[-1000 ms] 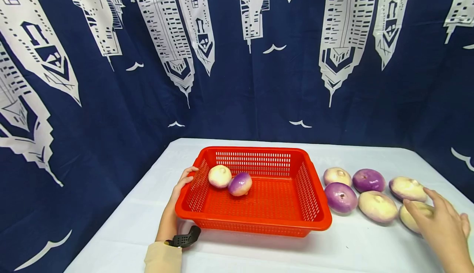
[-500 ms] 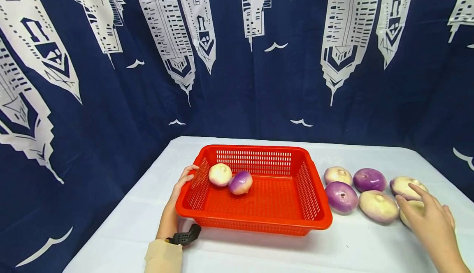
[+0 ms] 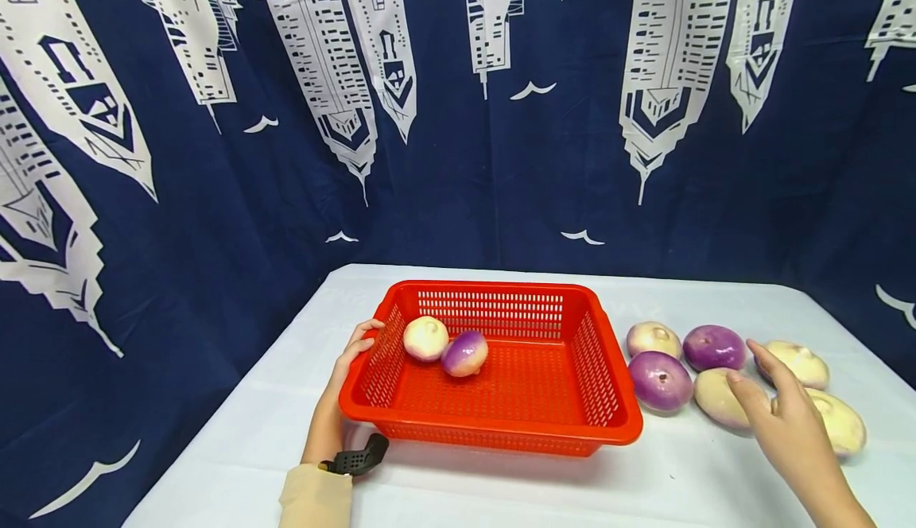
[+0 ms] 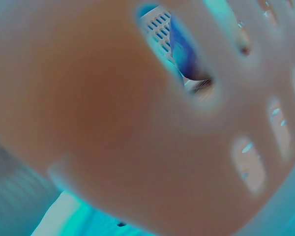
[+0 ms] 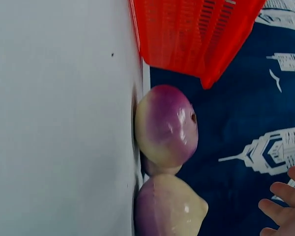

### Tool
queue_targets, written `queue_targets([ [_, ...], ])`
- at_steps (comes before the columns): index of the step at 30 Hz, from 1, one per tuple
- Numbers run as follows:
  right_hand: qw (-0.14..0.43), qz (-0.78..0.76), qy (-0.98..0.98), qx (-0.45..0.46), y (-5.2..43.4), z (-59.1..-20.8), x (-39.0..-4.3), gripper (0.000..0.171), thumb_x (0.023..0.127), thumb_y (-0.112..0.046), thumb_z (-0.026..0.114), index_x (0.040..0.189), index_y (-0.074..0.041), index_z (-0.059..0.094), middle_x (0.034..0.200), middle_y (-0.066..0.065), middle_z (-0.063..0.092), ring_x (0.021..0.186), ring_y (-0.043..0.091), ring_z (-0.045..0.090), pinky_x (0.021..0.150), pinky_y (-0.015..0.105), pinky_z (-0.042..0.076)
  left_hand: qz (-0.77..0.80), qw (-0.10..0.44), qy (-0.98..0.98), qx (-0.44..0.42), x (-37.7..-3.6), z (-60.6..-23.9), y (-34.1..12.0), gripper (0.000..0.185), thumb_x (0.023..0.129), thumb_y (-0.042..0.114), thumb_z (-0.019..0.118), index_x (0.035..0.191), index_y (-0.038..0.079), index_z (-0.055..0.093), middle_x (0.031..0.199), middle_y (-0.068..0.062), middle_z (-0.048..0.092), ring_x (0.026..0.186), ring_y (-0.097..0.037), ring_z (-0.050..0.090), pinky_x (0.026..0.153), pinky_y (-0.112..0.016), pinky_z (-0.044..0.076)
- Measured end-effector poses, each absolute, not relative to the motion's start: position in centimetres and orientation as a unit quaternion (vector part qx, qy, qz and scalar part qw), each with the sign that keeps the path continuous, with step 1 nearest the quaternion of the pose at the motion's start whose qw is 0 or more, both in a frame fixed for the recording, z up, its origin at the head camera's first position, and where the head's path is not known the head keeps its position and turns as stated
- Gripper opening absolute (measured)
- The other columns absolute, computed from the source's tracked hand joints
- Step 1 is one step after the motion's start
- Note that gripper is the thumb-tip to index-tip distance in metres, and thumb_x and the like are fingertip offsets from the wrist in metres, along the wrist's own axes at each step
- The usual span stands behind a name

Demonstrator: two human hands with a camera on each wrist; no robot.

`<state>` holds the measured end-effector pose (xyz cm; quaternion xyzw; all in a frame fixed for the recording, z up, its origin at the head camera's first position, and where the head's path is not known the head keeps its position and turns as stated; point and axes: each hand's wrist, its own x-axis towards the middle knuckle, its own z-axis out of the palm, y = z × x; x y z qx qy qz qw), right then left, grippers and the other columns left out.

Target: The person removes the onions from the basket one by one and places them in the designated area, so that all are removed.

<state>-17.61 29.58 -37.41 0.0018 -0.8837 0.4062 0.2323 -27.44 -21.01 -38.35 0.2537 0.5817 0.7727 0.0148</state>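
Note:
My left hand (image 3: 346, 369) grips the left rim of the red slotted basket (image 3: 494, 427), fingers over the edge. Two turnips lie inside toward the left: a pale one (image 3: 425, 339) and a purple-and-white one (image 3: 465, 353). To the right of the basket, several more turnips form two rows. My right hand (image 3: 783, 421) hovers over them, fingers spread and holding nothing, nearest to a pale front-row turnip (image 3: 718, 397) it partly covers. The right wrist view shows its fingers (image 5: 286, 196) apart from a purple turnip (image 5: 167, 128). The left wrist view is mostly blocked by a blurred surface.
A white-covered table (image 3: 572, 488) carries everything. Behind it hangs a navy curtain (image 3: 494, 218) with white building prints. A purple turnip (image 3: 661, 382) sits close to the basket's right side. Two pale turnips (image 3: 840, 423) are beyond the right hand.
My right hand has moved left, from the rightmost front turnip to the pale one beside it, uncovering the former. The left hand and basket hold still.

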Motion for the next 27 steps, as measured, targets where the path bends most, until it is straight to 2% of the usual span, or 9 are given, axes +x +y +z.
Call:
queue_targets([
  [2, 0.229, 0.409, -0.883, 0.011, 29.1, -37.4, -17.6, 0.06, 0.095, -0.027, 0.042, 0.145, -0.009, 0.015, 0.143, 0.033, 0.015, 0.131, 0.053, 0.005, 0.097, 0.07, 0.005, 0.773, 0.021, 0.593, 0.222, -27.1, -38.1, -20.9, 0.038, 0.092, 0.002, 0.014, 0.111, 0.022, 0.041, 0.109, 0.003, 0.044, 0.094, -0.009, 0.048, 0.081, -0.022, 0.043],
  [7, 0.231, 0.394, -0.889, 0.03, 27.8, -37.1, -17.7, 0.059, 0.094, -0.026, 0.045, 0.144, -0.011, 0.019, 0.142, 0.035, 0.016, 0.13, 0.055, 0.006, 0.096, 0.071, 0.005, 0.77, 0.023, 0.6, 0.214, -27.1, -38.2, -20.9, 0.036, 0.092, 0.004, 0.015, 0.112, 0.022, 0.04, 0.11, 0.001, 0.044, 0.094, -0.011, 0.05, 0.081, -0.023, 0.044],
  [17, 0.238, 0.377, -0.893, 0.062, 25.4, -36.4, -18.1, 0.061, 0.09, -0.026, 0.052, 0.143, -0.014, 0.025, 0.138, 0.032, 0.03, 0.127, 0.053, 0.021, 0.096, 0.07, 0.012, 0.767, 0.0, 0.579, 0.278, -27.5, -38.4, -21.1, 0.046, 0.09, -0.003, 0.011, 0.11, 0.022, 0.044, 0.108, 0.008, 0.048, 0.094, -0.004, 0.05, 0.082, -0.018, 0.042],
  [21, 0.243, 0.38, -0.888, 0.087, 24.1, -35.9, -18.4, 0.061, 0.089, -0.024, 0.055, 0.142, -0.012, 0.027, 0.134, 0.031, 0.036, 0.123, 0.05, 0.029, 0.095, 0.068, 0.018, 0.775, 0.02, 0.583, 0.242, -27.2, -38.3, -20.9, 0.04, 0.091, 0.001, 0.013, 0.111, 0.022, 0.041, 0.109, 0.005, 0.045, 0.095, -0.007, 0.049, 0.082, -0.02, 0.043],
  [27, 0.224, 0.385, -0.89, 0.097, 22.5, -34.9, -18.8, 0.062, 0.088, -0.026, 0.056, 0.143, -0.016, 0.027, 0.138, 0.026, 0.035, 0.123, 0.05, 0.031, 0.084, 0.071, 0.027, 0.782, 0.027, 0.59, 0.201, -27.0, -38.1, -20.7, 0.036, 0.092, 0.005, 0.016, 0.11, 0.022, 0.04, 0.11, 0.001, 0.043, 0.097, -0.011, 0.047, 0.083, -0.023, 0.043],
])
